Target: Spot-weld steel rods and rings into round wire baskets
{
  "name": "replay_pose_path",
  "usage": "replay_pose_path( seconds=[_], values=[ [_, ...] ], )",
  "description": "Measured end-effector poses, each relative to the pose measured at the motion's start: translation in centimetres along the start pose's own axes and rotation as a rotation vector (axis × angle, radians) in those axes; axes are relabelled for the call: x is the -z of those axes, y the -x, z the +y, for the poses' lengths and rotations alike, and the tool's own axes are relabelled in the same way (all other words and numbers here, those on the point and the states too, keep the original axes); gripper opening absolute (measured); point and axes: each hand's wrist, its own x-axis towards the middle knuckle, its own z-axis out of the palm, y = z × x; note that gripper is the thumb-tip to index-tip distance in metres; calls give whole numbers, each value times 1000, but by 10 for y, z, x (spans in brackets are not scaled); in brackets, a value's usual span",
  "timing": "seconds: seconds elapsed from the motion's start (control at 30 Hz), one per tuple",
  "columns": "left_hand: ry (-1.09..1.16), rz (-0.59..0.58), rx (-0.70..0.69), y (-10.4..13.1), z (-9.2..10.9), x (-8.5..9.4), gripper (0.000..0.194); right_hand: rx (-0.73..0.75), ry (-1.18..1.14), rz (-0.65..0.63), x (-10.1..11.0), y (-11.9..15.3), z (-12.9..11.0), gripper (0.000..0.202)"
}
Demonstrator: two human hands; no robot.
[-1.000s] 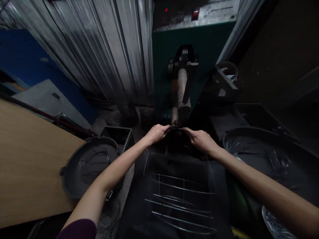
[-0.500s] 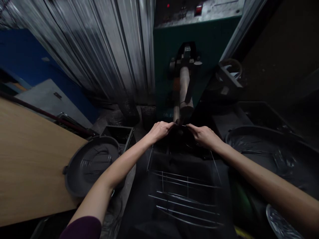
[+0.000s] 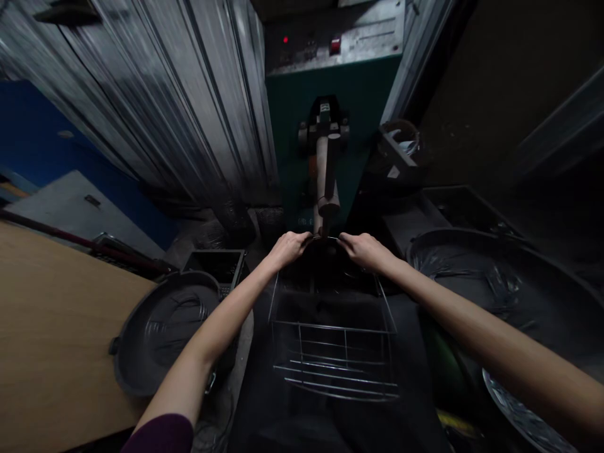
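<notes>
A wire rack [image 3: 333, 327] of thin metal rods hangs in front of my body, over dark cloth. My left hand [image 3: 289, 248] pinches the far end of its wire, to the left of the machine's electrode arms. On the right side of those arms, my right hand [image 3: 367, 251] pinches the same wire end. Between my hands, the wire end lies at the tips of the thick metal electrode arms [image 3: 328, 173], which stick out from a green machine [image 3: 368, 94], apparently a spot welder. Whether the tips press on the wire is too dark to tell.
To the left stand a round dark tub [image 3: 136, 352] with some wires inside, a black crate [image 3: 238, 261] and a wooden board [image 3: 56, 327]. At right is a larger dark tub [image 3: 419, 236] holding wire pieces. A red light [image 3: 285, 39] glows on the machine's top panel.
My view has shifted, so the machine, rack and hands appear farther left. Both hands keep their pinch on the wire end by the electrode tips.
</notes>
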Motion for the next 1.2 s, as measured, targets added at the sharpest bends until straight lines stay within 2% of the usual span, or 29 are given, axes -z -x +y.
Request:
replay_pose_path(
  seconds=[0.27,0.7,0.83,0.97,1.07,1.13,1.2],
  values=[
    [-3,6,-8,-1,-7,-1,31,-3,24,10,-2,-4,-2,38],
    [21,-6,16,-4,3,-7,31,20,42,-14,-7,-3,11,35],
    [45,-21,28,-7,1,-8,31,-11,-31,-23,-2,-1,13,37],
    [87,-24,26,-8,-1,-9,29,-19,-274,-100,5,12,27,37],
    [154,4,33,-9,2,-10,30,-26,-365,-153,2,29,33,37],
    [225,25,37,-3,3,-4,30,-30,-374,-92,-5,41,29,32],
    [346,62,36,17,1,5,28,-36,-377,13,-13,52,22,28]
  ],
)
